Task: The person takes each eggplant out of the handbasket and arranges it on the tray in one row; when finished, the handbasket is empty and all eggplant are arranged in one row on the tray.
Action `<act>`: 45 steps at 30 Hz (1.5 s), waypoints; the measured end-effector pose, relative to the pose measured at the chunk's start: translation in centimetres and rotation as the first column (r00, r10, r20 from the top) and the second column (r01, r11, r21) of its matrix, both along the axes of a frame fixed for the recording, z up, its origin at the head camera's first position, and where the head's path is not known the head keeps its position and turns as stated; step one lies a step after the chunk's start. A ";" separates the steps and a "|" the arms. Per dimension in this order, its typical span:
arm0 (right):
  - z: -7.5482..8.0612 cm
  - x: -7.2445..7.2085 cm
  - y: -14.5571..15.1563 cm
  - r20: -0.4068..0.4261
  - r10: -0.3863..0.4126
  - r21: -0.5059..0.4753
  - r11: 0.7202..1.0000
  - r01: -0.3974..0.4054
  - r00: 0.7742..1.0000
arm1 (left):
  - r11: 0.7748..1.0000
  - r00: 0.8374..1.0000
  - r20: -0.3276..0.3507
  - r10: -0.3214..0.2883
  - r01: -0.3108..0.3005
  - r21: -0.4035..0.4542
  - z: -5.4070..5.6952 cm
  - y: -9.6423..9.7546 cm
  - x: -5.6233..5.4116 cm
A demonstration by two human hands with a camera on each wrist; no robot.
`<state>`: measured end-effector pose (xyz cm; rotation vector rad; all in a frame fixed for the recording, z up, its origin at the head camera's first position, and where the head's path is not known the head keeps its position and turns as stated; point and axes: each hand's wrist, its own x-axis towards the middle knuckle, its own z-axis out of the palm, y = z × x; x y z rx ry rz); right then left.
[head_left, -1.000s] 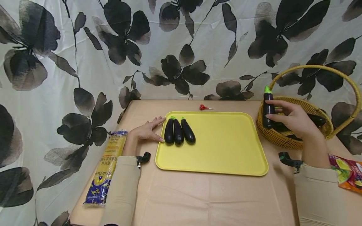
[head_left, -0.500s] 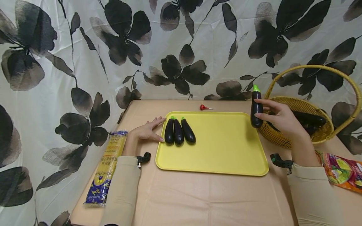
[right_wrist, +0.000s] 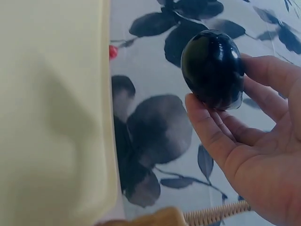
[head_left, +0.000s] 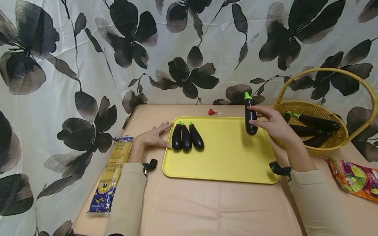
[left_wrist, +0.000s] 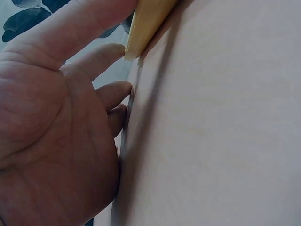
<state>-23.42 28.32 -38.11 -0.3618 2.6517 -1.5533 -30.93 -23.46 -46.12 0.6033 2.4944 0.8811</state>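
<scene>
Between thumb and fingers my right hand [head_left: 273,123] pinches an eggplant [head_left: 250,114], dark and glossy with a bright green top, held upright above the right end of the yellow tray [head_left: 227,164]. In the right wrist view the rounded bottom of this eggplant [right_wrist: 212,69] faces the camera. Three more eggplants [head_left: 186,137] lie side by side at the tray's left end. My left hand [head_left: 152,136] touches the tray's left edge with spread, mostly straight fingers; the left wrist view shows its palm [left_wrist: 51,122] and fingertips against the rim.
A wicker basket [head_left: 280,144] with a tall handle stands at the right, several eggplants [head_left: 320,123] inside. A red fruit-patterned bag [head_left: 357,178] lies in front of it. A spaghetti packet [head_left: 110,177] lies left of the left forearm. Behind the tray is a small red object [head_left: 211,112].
My right hand has carried the eggplant leftward from over the basket to above the tray's right end. The left hand and the three eggplants on the tray have stayed put.
</scene>
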 end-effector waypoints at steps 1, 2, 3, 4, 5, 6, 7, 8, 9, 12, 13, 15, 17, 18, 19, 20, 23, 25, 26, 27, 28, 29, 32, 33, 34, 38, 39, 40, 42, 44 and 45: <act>0.0 0.0 -0.4 0.010 0.006 -0.012 1.000 -0.005 1.000 | 1.000 1.000 0.000 -0.001 0.001 0.000 0.0 0.0 0.0; -0.1 -0.1 -0.8 0.019 0.011 -0.017 1.000 -0.010 1.000 | 1.000 1.000 0.000 0.000 0.000 0.000 0.0 0.0 0.0; -0.1 -0.1 -1.2 0.028 0.015 -0.020 1.000 -0.014 1.000 | 1.000 1.000 0.002 0.001 -0.001 -0.002 0.0 -0.1 0.0; -0.2 -0.2 -1.6 0.037 0.020 -0.022 1.000 -0.019 0.999 | 1.000 1.000 0.003 0.003 -0.003 -0.002 -0.1 -0.1 0.1; -0.2 -0.2 -2.0 0.042 0.024 -0.025 0.999 -0.023 0.999 | 1.000 1.000 0.004 0.004 -0.004 -0.002 -0.1 -0.1 0.1; -0.3 -0.3 -2.4 0.045 0.026 -0.022 0.999 -0.025 0.999 | 1.000 1.000 0.005 0.004 -0.004 -0.001 -0.1 -0.1 0.1; -0.4 -0.4 -2.8 0.044 0.031 -0.020 0.999 -0.030 0.999 | 1.000 1.000 0.006 0.006 -0.006 0.000 -0.1 -0.1 0.1; -0.4 -0.5 -3.2 0.044 0.039 -0.020 0.999 -0.038 0.998 | 1.000 1.000 0.008 0.007 -0.007 0.000 -0.1 -0.1 0.2; -0.5 -0.6 -3.5 0.043 0.046 -0.022 0.999 -0.045 0.998 | 1.000 1.000 0.009 0.007 -0.007 0.000 0.0 -0.1 0.2; -0.6 -0.7 -4.6 0.038 0.067 -0.025 0.998 -0.066 0.997 | 1.000 1.000 0.011 0.005 -0.005 0.004 0.2 -0.1 0.2; -0.6 -0.7 -4.9 0.036 0.073 -0.025 0.997 -0.072 0.997 | 1.000 1.000 0.013 0.006 -0.006 0.004 0.2 -0.1 0.3; -0.7 -0.8 -5.6 0.039 0.080 -0.016 0.997 -0.079 0.996 | 1.000 1.000 0.009 0.002 -0.002 0.004 0.2 -0.1 0.2; -0.9 -1.0 -6.1 0.045 0.089 -0.013 0.996 -0.088 0.995 | 1.000 1.000 0.005 -0.002 0.002 0.003 0.2 -0.1 0.1; -1.0 -1.1 -6.4 0.050 0.092 -0.009 0.996 -0.091 0.995 | 1.000 1.000 0.004 -0.003 0.003 0.002 0.1 -0.2 0.1; -1.1 -1.2 -6.7 0.057 0.095 -0.006 0.995 -0.095 0.994 | 1.000 1.000 0.002 -0.003 0.003 0.002 0.1 -0.2 0.0; -1.2 -1.3 -7.0 0.061 0.102 -0.002 0.995 -0.102 0.993 | 1.000 1.000 0.001 -0.004 0.004 0.001 0.1 -0.2 0.0; -1.6 -1.7 -7.8 0.064 0.125 0.008 0.992 -0.125 0.990 | 1.000 1.000 0.003 0.000 0.000 0.002 0.1 -0.2 0.1; -1.8 -1.9 -8.3 0.060 0.142 0.018 0.990 -0.143 0.988 | 1.000 1.000 0.005 0.004 -0.004 0.003 0.1 -0.2 0.2; -2.0 -2.0 -8.6 0.057 0.152 0.022 0.988 -0.153 0.987 | 1.000 1.000 0.006 0.005 -0.005 0.003 0.1 -0.1 0.2; -2.1 -2.0 -8.9 0.057 0.160 0.029 0.986 -0.162 0.985 | 1.000 1.000 0.008 0.007 -0.007 0.004 0.1 -0.1 0.2; -2.3 -2.1 -9.1 0.059 0.168 0.034 0.985 -0.171 0.984 | 1.000 1.000 0.010 0.009 -0.009 0.005 0.1 -0.1 0.2; -2.4 -2.2 -9.4 0.057 0.180 0.041 0.982 -0.182 0.982 | 1.000 1.000 0.012 0.012 -0.012 0.005 0.1 -0.1 0.2; -2.7 -2.4 -10.1 0.054 0.207 0.058 0.976 -0.210 0.977 | 1.000 1.000 0.018 0.020 -0.020 0.002 0.1 -0.1 0.2; -2.8 -2.5 -10.4 0.055 0.215 0.061 0.974 -0.219 0.975 | 1.000 1.000 0.020 0.022 -0.022 0.001 0.1 -0.1 0.2; -2.9 -2.6 -10.6 0.056 0.222 0.064 0.972 -0.225 0.973 | 1.000 1.000 0.021 0.023 -0.023 0.000 0.1 -0.1 0.2; -3.3 -2.7 -11.3 0.071 0.245 0.083 0.964 -0.251 0.967 | 1.000 1.000 0.021 0.019 -0.019 -0.001 0.0 -0.2 0.2; -3.4 -2.8 -11.5 0.079 0.249 0.091 0.963 -0.256 0.965 | 1.000 1.000 0.019 0.016 -0.016 0.000 0.0 -0.2 0.1; -3.6 -2.9 -11.6 0.085 0.255 0.103 0.959 -0.263 0.963 | 1.000 1.000 0.017 0.013 -0.013 0.001 0.0 -0.2 0.1; -3.8 -3.0 -12.0 0.097 0.266 0.129 0.952 -0.277 0.959 | 1.000 1.000 0.014 0.008 -0.008 0.003 0.0 -0.2 0.1; -4.0 -3.1 -12.4 0.107 0.276 0.161 0.943 -0.291 0.955 | 1.000 1.000 0.010 0.004 -0.004 0.003 0.0 -0.2 0.1; -4.1 -3.1 -12.6 0.108 0.283 0.178 0.938 -0.298 0.953 | 1.000 1.000 0.009 0.004 -0.004 0.003 0.0 -0.2 0.0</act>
